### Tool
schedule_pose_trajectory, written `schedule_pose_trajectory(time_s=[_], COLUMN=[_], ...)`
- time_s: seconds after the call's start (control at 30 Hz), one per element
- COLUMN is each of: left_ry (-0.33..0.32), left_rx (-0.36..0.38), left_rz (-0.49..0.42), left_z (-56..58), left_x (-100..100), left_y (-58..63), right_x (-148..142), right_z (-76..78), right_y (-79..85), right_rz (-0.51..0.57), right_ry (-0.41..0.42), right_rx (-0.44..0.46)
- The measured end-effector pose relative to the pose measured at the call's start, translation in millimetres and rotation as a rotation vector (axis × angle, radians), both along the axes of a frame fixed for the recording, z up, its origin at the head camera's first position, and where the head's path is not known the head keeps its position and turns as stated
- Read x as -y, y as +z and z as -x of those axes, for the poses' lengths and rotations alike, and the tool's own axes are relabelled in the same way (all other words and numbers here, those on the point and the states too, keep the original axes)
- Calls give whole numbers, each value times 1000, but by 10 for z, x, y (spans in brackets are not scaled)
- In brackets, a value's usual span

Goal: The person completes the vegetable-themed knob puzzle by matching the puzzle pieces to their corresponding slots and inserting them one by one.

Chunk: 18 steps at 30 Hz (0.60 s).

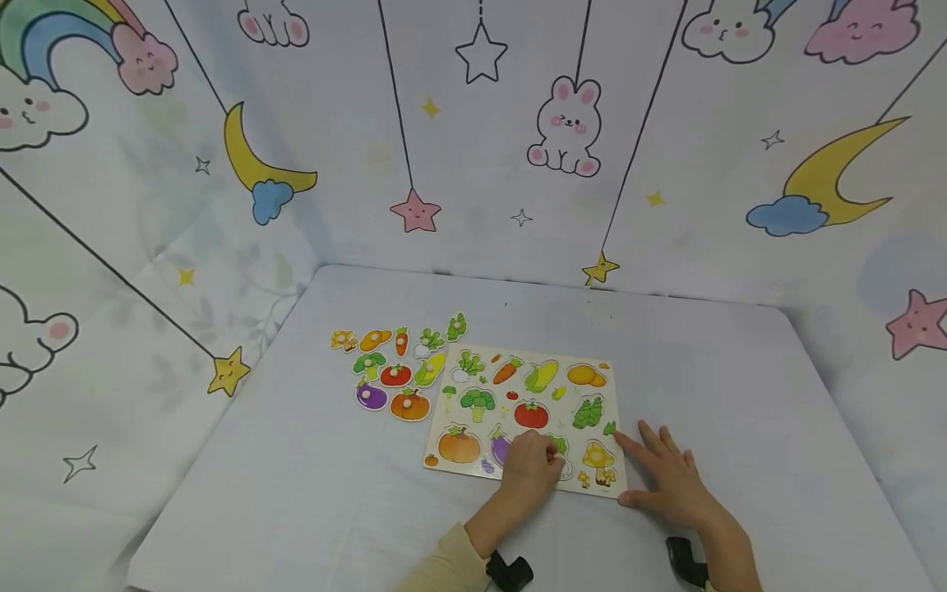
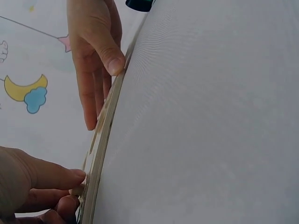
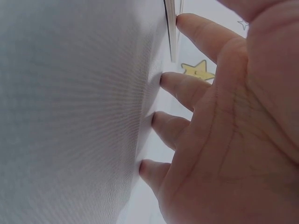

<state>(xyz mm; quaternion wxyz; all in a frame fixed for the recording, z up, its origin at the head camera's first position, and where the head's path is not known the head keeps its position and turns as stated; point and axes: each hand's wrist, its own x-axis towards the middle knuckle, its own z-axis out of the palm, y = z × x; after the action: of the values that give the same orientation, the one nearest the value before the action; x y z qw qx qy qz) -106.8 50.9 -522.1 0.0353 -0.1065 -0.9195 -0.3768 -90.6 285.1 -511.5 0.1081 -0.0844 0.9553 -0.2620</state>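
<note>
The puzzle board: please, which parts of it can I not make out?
Head: the left grip hides part of the eggplant picture on the puzzle board.
Left wrist: the same grip partly hides the knob; the board appears nearly edge-on, its pictures unreadable.
Right wrist: the top edge cuts off most of the board.

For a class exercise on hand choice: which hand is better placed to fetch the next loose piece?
Probably the left hand, once it releases the small pale knob it pinches: it is nearer the loose pieces. The right hand is at the opposite edge of the board.
</note>
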Motion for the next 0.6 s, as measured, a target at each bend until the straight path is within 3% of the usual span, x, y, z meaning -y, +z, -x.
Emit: schedule_pose_trajectory(time_s=[0.13,0.27,0.5,0.6], left_ry=[-4,30,241,348], left_rx=[37,37,30,23], left_rz=[-41,-80,-182,-180], left_z=[10,48,225,315], left_x=[64,257,905,1234], left_y=[53,166,280,293], right_x=[1,3,-10,-11], right_z=[1,5,8,8], right_y=[5,-3,-8,-7], right_rz=[10,19,-6,1], right_ry=[3,6,13,12], right_rx=[8,18,11,15])
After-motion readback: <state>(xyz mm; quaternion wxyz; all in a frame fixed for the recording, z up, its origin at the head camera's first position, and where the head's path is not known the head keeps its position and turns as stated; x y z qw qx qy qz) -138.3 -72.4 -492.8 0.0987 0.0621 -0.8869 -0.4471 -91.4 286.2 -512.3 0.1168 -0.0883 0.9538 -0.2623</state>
